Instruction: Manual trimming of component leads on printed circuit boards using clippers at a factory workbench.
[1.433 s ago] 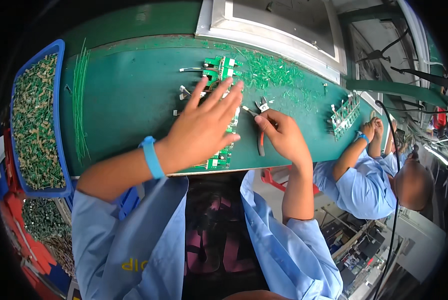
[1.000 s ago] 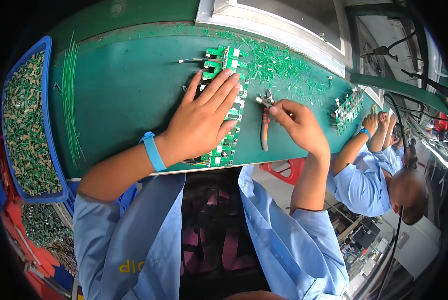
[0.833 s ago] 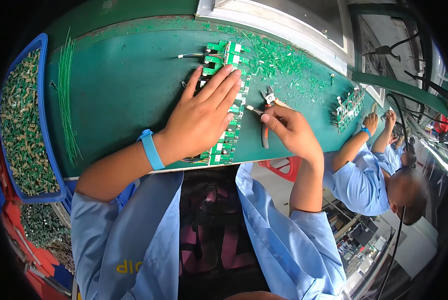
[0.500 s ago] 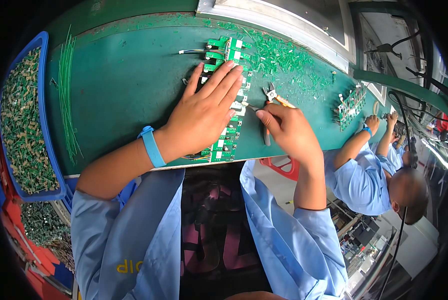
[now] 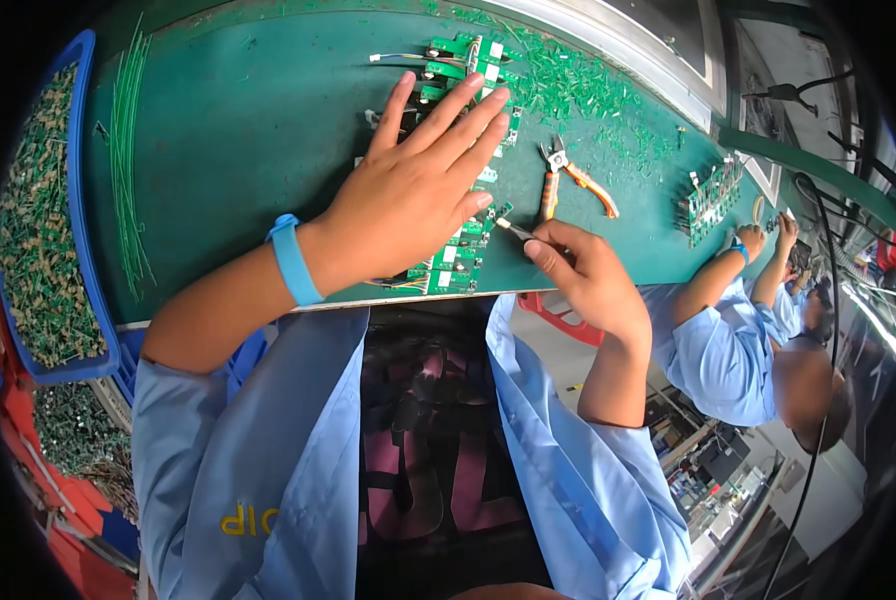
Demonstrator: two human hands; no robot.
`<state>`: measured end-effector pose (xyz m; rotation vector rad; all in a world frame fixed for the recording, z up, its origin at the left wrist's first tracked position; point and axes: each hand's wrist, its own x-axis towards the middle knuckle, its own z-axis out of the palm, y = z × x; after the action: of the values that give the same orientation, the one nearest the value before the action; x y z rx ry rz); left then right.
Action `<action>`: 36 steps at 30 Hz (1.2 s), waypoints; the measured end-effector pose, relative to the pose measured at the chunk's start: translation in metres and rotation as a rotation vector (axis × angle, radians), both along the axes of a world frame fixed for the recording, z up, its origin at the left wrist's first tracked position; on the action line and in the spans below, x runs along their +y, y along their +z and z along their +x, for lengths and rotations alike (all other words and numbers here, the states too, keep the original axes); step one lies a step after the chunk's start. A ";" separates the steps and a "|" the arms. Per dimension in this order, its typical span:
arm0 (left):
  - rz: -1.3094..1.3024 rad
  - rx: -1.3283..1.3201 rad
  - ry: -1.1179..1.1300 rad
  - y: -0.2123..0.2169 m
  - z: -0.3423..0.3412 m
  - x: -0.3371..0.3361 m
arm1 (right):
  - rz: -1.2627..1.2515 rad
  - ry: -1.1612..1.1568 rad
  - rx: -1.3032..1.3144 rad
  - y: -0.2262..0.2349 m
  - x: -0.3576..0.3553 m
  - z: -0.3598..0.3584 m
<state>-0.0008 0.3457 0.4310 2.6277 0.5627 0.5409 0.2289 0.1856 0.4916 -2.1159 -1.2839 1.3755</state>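
My left hand (image 5: pixel 403 190) lies flat with spread fingers on a row of green circuit boards (image 5: pixel 446 270), hiding its middle. At the far end, a bundle of thin wires with a white plug (image 5: pixel 376 59) sticks out to the left. Between the thumb and fingers of my right hand (image 5: pixel 593 278) is a thin dark tweezers-like tool (image 5: pixel 518 231). A small pale piece shows at its tip, beside the boards' right edge; whether it is gripped or part of the tool, I cannot tell. Cutting pliers (image 5: pixel 558 170) with orange-and-white handles rest open-jawed beyond my right hand.
Green scraps (image 5: pixel 588 95) cover the far bench. A blue bin (image 5: pixel 86 200) of small parts stands at left, beside long thin green strips (image 5: pixel 128 160). More boards (image 5: pixel 713 203) stand at right, near a co-worker's hand (image 5: pixel 751 240). A red stool (image 5: pixel 563 325) shows below the bench edge.
My right hand and the tool have drawn back toward me, slightly away from the boards, uncovering the pliers' handles. My left hand stays on the boards. The whole view has shifted a little.
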 end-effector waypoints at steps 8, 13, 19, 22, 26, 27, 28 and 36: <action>-0.142 0.063 -0.149 0.010 -0.016 -0.005 | -0.025 -0.052 -0.179 0.021 0.020 0.009; -0.148 0.031 -0.178 0.007 -0.020 0.000 | 0.313 -0.205 -0.151 0.035 0.078 0.060; -0.135 0.150 -0.252 0.024 -0.032 -0.012 | 0.399 -0.114 -1.019 0.019 0.161 0.124; -0.116 0.173 -0.234 0.022 -0.030 -0.013 | 0.428 -0.074 -1.154 0.000 0.180 0.148; -0.087 0.149 -0.228 0.015 -0.030 -0.014 | 0.612 -0.108 -1.055 -0.018 0.185 0.166; -0.097 0.141 -0.227 0.016 -0.030 -0.014 | 0.540 -0.072 -1.084 -0.020 0.186 0.168; -0.107 0.133 -0.226 0.016 -0.030 -0.014 | 0.468 -0.036 -1.113 -0.022 0.187 0.171; -0.082 0.102 -0.214 0.011 -0.033 -0.016 | 0.316 0.029 -1.174 -0.011 0.186 0.195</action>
<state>-0.0333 0.3298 0.4416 2.6059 0.3207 0.3127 0.4241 0.3717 0.4808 -2.6740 -1.6965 -0.2469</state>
